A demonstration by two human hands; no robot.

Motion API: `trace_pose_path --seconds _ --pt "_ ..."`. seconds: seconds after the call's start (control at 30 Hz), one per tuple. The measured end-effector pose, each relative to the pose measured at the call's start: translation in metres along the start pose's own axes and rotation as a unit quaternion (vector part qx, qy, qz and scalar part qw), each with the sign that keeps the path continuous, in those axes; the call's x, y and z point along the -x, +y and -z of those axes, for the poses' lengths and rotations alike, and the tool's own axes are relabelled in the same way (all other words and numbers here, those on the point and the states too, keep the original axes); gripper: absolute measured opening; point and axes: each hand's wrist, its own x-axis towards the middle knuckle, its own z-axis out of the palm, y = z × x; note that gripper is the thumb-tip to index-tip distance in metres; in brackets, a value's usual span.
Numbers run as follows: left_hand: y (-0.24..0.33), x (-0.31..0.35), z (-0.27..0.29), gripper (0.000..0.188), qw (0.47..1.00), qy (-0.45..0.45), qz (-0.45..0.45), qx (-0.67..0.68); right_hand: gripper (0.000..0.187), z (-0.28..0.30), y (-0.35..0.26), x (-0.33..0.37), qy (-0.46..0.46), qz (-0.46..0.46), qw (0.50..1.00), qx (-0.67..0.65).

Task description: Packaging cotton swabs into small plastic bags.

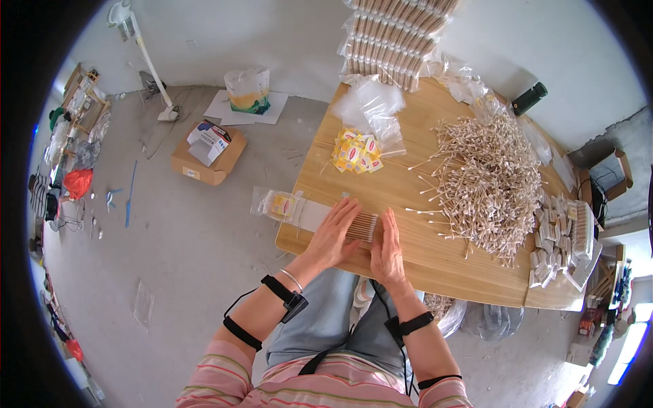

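A flat row of cotton swabs lies near the front left edge of the table, between my hands. My left hand grips the row, fingers over its far side and thumb at its near side. My right hand stands on edge with fingers stretched out flat, its palm facing the swab tips and holding nothing. A white strip runs out from under my left hand. At its far end is a clear plastic bag with a yellow label, partly over the table edge.
A large heap of loose cotton swabs covers the table's right half. Yellow labels and clear bags lie farther back. Packed swabs are stacked at the back; swab bundles sit right. A cardboard box is on the floor.
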Motion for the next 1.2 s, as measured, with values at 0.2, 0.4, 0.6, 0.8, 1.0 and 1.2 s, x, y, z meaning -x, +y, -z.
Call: trace_pose_path --seconds 0.2,0.4,0.6,0.8,1.0,1.2 --pt "-0.002 0.001 -0.006 0.056 0.949 0.120 0.102 0.274 0.069 -0.022 0.001 -0.018 -0.058 0.030 0.958 0.280" --pt "-0.007 0.008 -0.008 0.059 0.903 0.163 0.143 0.372 0.071 -0.061 -0.021 -0.005 -0.038 0.004 0.957 0.288" --pt "-0.014 0.015 0.003 0.063 0.883 0.196 0.158 0.395 0.078 -0.052 -0.031 -0.005 -0.031 0.005 0.956 0.292" --pt "-0.021 -0.006 -0.002 0.063 0.889 0.171 0.155 0.395 0.063 -0.054 -0.025 -0.011 0.048 0.003 0.997 0.060" --pt "-0.019 -0.004 -0.001 0.067 0.887 0.108 0.138 0.426 0.052 -0.067 -0.025 -0.023 0.140 -0.069 0.979 -0.128" --pt "-0.027 0.000 0.002 0.064 0.870 0.151 0.135 0.449 0.064 -0.049 -0.020 -0.019 0.093 0.021 0.991 0.093"
